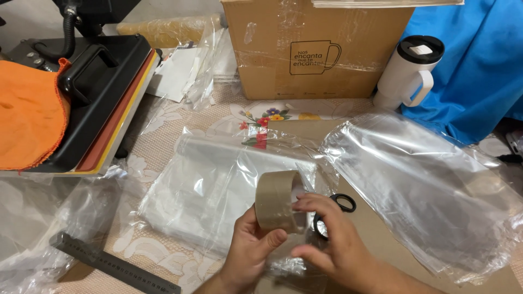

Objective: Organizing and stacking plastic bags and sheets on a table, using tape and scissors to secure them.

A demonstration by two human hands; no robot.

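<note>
Counter [163, 136] with a lace floral cover is lying crowded: clear plastic bags [218, 185] are spreading over the centre, a bigger clear bag [425, 179] is lying at 3 o'clock and running to the right edge, crumpled film is covering the 8 o'clock corner. Open room is staying tight, only a bare strip between the bags and the heat press [103, 92] at 10 o'clock. Cardboard box [316, 49] is blocking 12 o'clock, white travel mug [408, 71] is standing just beside it at 1 o'clock, blue cloth [479, 60] behind that. Orange cloth [27, 114] is lying on the press. Dark ruler [109, 264] is lying at 7 o'clock near the bottom edge. Both forearms are coming in from the bottom edge at 6 o'clock, hands meeting just above the bags. Left hand [250, 250] is cupping the brown tape roll [278, 201] from below, thumb on its outer face, closed around it. Right hand [332, 239] is curling narrow, fingertips touching the roll's side at its core. Black scissors [338, 209] are lying under the right hand, partly hidden.
</note>
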